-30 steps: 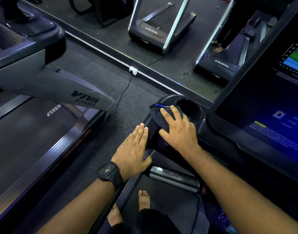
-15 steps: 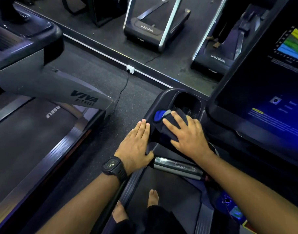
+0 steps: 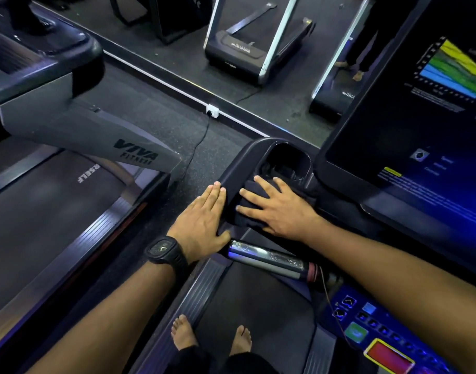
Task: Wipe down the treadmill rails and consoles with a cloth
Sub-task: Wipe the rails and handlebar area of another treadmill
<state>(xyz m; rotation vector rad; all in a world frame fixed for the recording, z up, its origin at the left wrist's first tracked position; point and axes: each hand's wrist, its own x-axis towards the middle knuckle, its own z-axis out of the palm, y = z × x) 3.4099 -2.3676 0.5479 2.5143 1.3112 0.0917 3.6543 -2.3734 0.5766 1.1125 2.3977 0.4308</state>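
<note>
My right hand [image 3: 282,211] lies on the cloth [image 3: 241,221], before the cup holder [image 3: 288,157]. My left hand [image 3: 201,220] rests just left.

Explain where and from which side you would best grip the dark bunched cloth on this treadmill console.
Probably the raised fold at the left edge of the dark bunched cloth, from above. The right hand lies flat on it, so curling its fingers would gather that fold; the black cup holder beyond and the lit console screen to the right crowd those sides.
</note>
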